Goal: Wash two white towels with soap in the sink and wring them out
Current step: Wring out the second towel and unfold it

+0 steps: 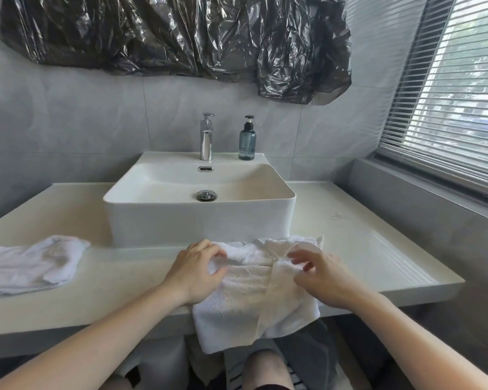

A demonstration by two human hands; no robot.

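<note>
A white towel [251, 294] lies on the counter in front of the sink [197, 220], its near end hanging over the front edge. My left hand [195, 270] pinches the towel's upper left part. My right hand [319, 273] rests on its right side with fingers curled at a fold. A second white towel [31, 263] lies crumpled on the counter at the left. The basin is dry and holds nothing. A chrome tap [206, 140] and a blue soap pump bottle [247, 140] stand on the sink's back rim.
The pale counter [364, 249] runs left and right of the raised basin. A window with blinds [448, 94] is at the right. Black plastic sheeting [175, 35] covers the wall above. My knees show under the counter.
</note>
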